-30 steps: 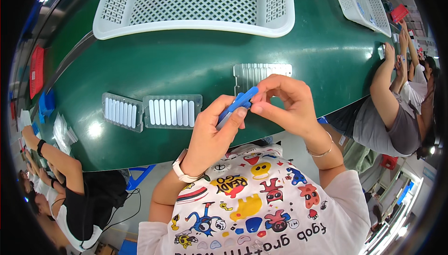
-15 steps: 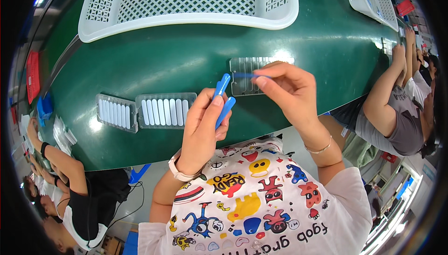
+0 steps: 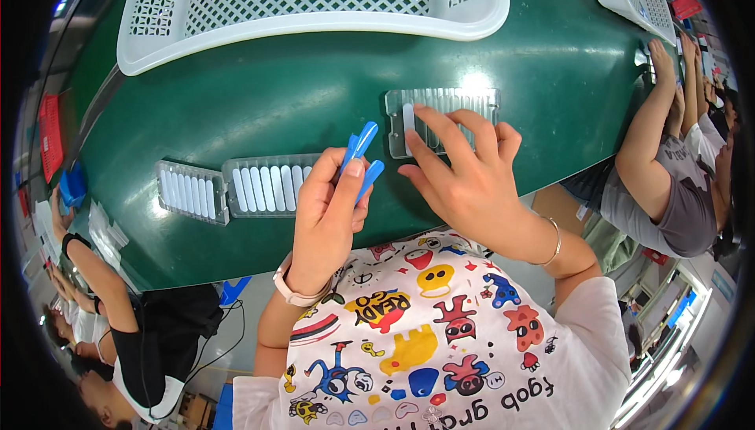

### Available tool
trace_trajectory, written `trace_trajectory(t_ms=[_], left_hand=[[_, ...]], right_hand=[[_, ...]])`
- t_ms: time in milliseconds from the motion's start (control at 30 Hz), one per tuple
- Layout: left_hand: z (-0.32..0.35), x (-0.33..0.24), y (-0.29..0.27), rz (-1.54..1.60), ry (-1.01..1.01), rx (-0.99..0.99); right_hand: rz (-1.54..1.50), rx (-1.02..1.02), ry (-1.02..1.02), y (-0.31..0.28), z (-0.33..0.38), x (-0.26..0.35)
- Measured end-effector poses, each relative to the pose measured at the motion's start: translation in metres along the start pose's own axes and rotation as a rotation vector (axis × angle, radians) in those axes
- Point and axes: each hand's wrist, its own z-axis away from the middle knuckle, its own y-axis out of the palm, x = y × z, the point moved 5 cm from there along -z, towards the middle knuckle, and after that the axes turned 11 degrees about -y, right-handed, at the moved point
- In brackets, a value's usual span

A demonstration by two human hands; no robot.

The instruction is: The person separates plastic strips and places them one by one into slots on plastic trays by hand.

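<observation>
Green table point(image 3: 259, 107): lies beneath both hands.
White basket point(image 3: 314, 25): stands on it, beyond the hands.
Right hand point(image 3: 468, 166): fingers spread, fingertips at the pale strip point(image 3: 408, 118).
Left hand point(image 3: 326, 202): thumb and fingers pinch blue strips point(image 3: 365, 139) above the table.
Clear tray point(image 3: 395, 147): under the right fingers.
Two strip-bearing trays point(image 3: 271, 161): side by side, at left.
Pale strip: in the clear tray's leftmost slot.

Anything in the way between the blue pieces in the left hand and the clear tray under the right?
Nothing visible stands between the blue pieces and the left edge of the clear tray. The right hand covers part of it, at the white strip in the leftmost slot.
</observation>
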Motion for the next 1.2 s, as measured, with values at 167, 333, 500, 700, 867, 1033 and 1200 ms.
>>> trace_trajectory(t_ms=[167, 333, 500, 700, 867, 1033, 1200], left_hand=[[0.001, -0.004, 0.001, -0.085, 0.037, -0.037], [0.001, -0.006, 0.007, -0.240, 0.085, 0.040], [-0.001, -0.004, 0.011, -0.211, 0.049, 0.096], [-0.003, -0.003, 0.012, -0.108, 0.040, 0.075], [-0.002, -0.002, 0.013, -0.081, 0.023, 0.077], [-0.001, 0.000, 0.013, -0.097, -0.002, 0.074], [-0.001, 0.000, 0.011, -0.094, 0.017, 0.073]], right_hand=[[-0.059, 0.043, 0.008, -0.001, -0.016, -0.013], [-1.144, -0.068, 0.468, 0.009, -0.017, -0.033], [-1.225, -0.458, 0.525, 0.013, -0.005, -0.047], [-0.280, -0.261, -0.101, 0.006, 0.005, -0.028], [-0.068, -0.094, -0.029, 0.006, 0.020, -0.010], [0.021, -0.101, 0.031, 0.012, 0.018, -0.020], [0.029, -0.036, -0.002, 0.004, 0.018, -0.017]])
